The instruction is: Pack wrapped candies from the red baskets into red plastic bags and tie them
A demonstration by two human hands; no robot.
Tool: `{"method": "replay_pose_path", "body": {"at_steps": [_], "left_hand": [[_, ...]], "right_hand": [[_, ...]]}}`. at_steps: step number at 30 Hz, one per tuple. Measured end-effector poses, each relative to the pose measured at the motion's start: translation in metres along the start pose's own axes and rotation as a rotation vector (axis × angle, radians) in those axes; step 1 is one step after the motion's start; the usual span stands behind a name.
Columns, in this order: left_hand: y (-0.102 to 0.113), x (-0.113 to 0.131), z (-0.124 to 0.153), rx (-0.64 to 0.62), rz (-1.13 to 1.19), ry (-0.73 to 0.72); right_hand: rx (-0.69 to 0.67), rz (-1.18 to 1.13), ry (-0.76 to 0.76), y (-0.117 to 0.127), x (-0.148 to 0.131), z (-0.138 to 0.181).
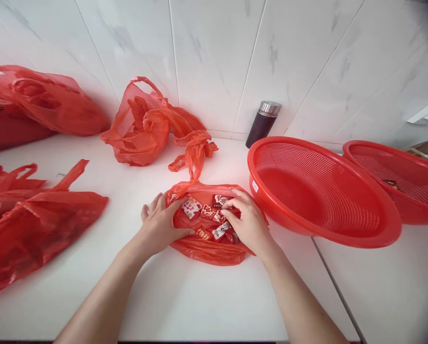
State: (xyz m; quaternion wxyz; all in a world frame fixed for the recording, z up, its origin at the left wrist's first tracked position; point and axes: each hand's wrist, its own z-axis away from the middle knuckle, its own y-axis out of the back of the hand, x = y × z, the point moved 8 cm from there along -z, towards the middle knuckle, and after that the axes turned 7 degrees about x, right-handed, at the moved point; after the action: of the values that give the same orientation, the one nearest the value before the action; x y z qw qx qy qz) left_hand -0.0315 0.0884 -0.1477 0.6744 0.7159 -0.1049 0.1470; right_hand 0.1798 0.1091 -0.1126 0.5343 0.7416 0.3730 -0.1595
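Note:
A small red plastic bag (206, 248) lies open on the white counter (185, 296), with several red-and-white wrapped sweets (208, 215) showing inside. My left hand (161, 223) rests on the bag's left edge, its fingers curled over the plastic and holding the opening apart. My right hand (247, 223) is on the bag's right side, with its fingers bent down among the sweets. Whether it has taken hold of a sweet is hidden.
Two red mesh baskets, one (317, 191) close to the right hand and another (400, 177) behind it, sit at the right. A dark flask (263, 123) stands by the tiled wall. More red bags lie at the back (149, 124) and at the left (34, 229).

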Motion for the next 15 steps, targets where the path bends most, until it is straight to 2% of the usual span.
{"method": "replay_pose_path", "body": {"at_steps": [8,11,15], "left_hand": [[0.005,-0.007,-0.002,0.163,-0.035,0.049],[0.003,-0.005,-0.002,0.160,-0.063,0.042],[0.004,0.004,0.000,0.066,-0.002,-0.008]], "right_hand": [[-0.106,0.137,0.004,-0.020,0.007,0.006],[-0.095,0.131,0.021,-0.018,0.004,0.006],[-0.014,0.135,0.012,-0.011,0.007,0.004]]}}
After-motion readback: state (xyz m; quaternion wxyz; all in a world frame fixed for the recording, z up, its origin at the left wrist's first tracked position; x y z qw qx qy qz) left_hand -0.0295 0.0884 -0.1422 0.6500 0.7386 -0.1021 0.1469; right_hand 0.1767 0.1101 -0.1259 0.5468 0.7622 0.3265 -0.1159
